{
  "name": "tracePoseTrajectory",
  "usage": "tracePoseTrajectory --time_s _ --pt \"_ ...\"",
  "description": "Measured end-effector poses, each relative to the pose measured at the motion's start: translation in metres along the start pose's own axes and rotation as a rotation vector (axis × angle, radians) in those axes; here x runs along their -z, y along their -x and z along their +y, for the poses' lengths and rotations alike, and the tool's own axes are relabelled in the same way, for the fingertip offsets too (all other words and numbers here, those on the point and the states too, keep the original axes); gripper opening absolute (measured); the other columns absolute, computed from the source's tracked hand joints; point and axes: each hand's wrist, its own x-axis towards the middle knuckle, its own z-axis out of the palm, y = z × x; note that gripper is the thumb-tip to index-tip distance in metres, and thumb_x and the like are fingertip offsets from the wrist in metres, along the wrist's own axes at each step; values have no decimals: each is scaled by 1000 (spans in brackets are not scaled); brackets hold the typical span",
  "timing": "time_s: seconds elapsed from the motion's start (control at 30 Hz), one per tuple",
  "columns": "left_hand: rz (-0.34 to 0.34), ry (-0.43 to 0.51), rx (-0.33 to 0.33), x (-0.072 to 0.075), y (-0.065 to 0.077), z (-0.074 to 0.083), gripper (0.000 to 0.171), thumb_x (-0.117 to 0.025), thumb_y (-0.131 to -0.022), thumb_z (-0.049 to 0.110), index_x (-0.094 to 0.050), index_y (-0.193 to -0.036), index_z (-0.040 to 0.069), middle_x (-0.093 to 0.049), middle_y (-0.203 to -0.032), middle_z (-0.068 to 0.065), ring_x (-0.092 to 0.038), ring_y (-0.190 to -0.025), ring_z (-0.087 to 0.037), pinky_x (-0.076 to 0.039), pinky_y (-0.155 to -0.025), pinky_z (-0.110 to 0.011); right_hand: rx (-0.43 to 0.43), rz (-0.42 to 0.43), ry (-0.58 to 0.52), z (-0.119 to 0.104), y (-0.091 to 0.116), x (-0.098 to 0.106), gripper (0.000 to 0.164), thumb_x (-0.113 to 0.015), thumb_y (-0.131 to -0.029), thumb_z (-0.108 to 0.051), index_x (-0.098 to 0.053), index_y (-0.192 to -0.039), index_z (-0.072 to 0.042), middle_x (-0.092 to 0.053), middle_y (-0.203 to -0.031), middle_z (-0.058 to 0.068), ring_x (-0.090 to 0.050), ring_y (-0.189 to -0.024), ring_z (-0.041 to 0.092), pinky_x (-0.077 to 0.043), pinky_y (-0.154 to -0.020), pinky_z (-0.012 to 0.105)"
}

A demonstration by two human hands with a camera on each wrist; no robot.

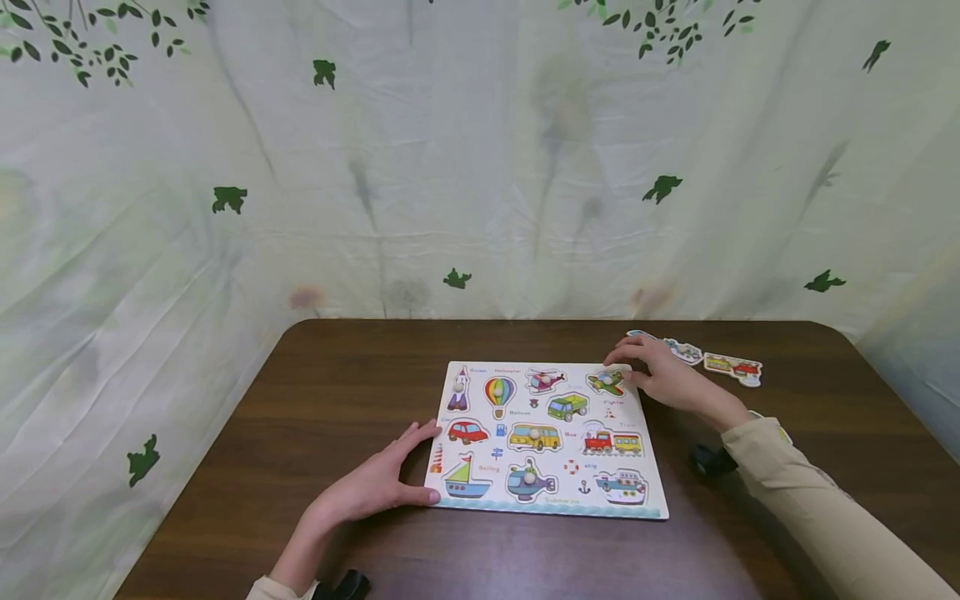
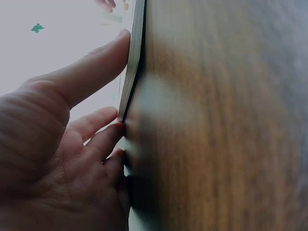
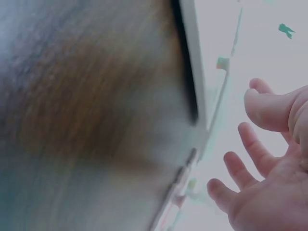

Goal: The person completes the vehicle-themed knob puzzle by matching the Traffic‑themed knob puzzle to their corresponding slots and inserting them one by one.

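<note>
A white puzzle board (image 1: 555,475) with vehicle pictures lies flat on the table. My left hand (image 1: 378,479) rests at its left side, thumb at the near corner and fingertips along the edge; in the left wrist view the thumb (image 2: 96,67) touches the board's side. Over the far right corner is my right hand (image 1: 660,375), its fingers loosely bent beside the green fighter plane piece (image 1: 606,382). The right wrist view shows these fingers (image 3: 255,149) spread, with nothing between them. A yellow bus piece (image 1: 535,437) and a submarine piece (image 1: 531,481) sit in the board's middle.
Behind and right of my right hand lie several loose puzzle pieces, including a long one with red and yellow (image 1: 732,368). The brown wooden table (image 1: 337,375) ends at a pale leaf-patterned curtain (image 1: 480,167).
</note>
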Motion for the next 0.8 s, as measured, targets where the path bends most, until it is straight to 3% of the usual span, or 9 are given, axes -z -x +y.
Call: tracePoseTrajectory --time_s 0.13,0.27,0.5,0.8 --pt "0 9 -5 0 0 0 87 -84 -77 35 -39 -150 19 -20 -160 -18 -12 -147 -38 -21 -108 -62 -56 44 -8 -5 8 8 27 -59 -93 7 -67 -116 -5 -47 -133 22 -39 -127 42 -34 -96 59" --pt "-2 13 -5 -1 -1 0 87 -84 -77 35 -39 -150 19 -19 -160 -21 -12 -147 -39 -21 -108 -63 -79 100 -13 -13 18 15 27 -59 -95 4 -66 -118 -7 -45 -138 22 -37 -127 42 -35 -95 58" --pt "-1 6 1 -2 -1 0 87 -84 -77 35 -40 -150 20 -19 -160 -22 -13 -147 -39 -22 -108 -63 -55 185 -13 -31 43 25 22 -63 -94 -1 -67 -114 -9 -48 -135 20 -38 -126 42 -33 -93 57" --pt "0 -8 -14 -1 -1 -1 88 -84 -77 36 -38 -151 20 -22 -161 -13 -12 -148 -37 -21 -108 -61 29 277 59 -55 74 36 25 -69 -88 2 -68 -105 -17 -54 -128 16 -45 -120 40 -34 -86 47"
